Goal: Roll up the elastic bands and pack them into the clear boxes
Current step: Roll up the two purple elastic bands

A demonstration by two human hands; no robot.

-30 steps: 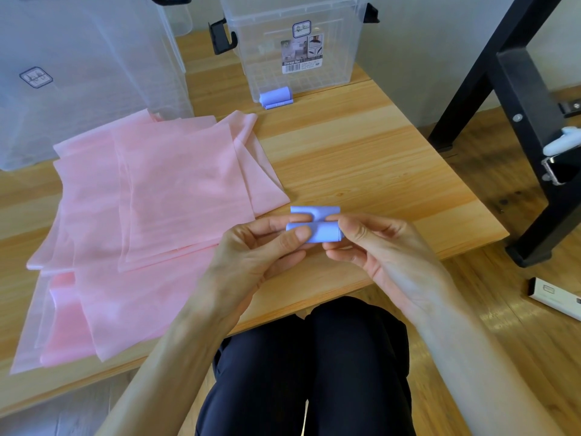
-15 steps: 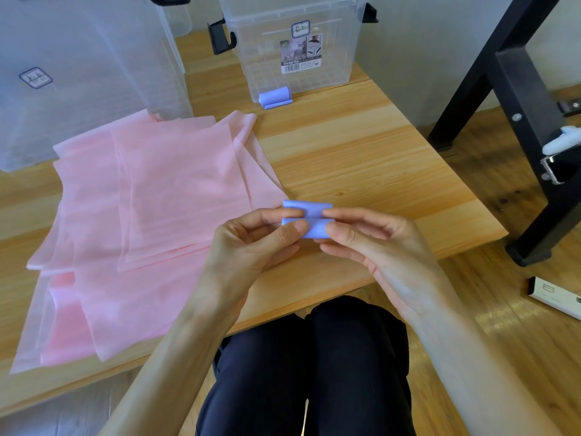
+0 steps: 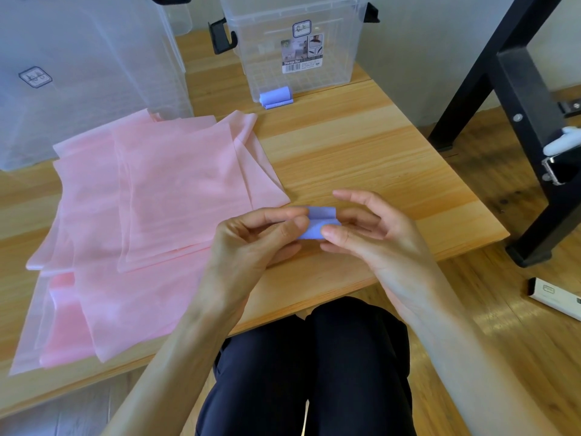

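both hands meet just above the near edge of the table [image 3: 361,146], working a small purple band [image 3: 317,223] between them. the left hand [image 3: 251,243] pinches the band's left end between thumb and forefinger; the right hand [image 3: 374,234] presses its thumb on the band's right side with the other fingers spread loosely behind it. the band looks mostly rolled or folded into a short bundle, though a flap at the top is still loose, so i judge this roll as nearly finished, not yet packed.

beyond the hands, well apart from them, a rolled purple band [image 3: 276,96] lies at the foot of the small clear box [image 3: 298,48]; whether it sits inside behind the wall or just in front i cannot tell. to the left of the left hand, a pile of pink bands [image 3: 157,209] lies flat and unrolled, with a large clear box [image 3: 88,73] past it.

so at most one band looks done, one is in hand, and the whole pink pile remains, by my reckoning most of the job.
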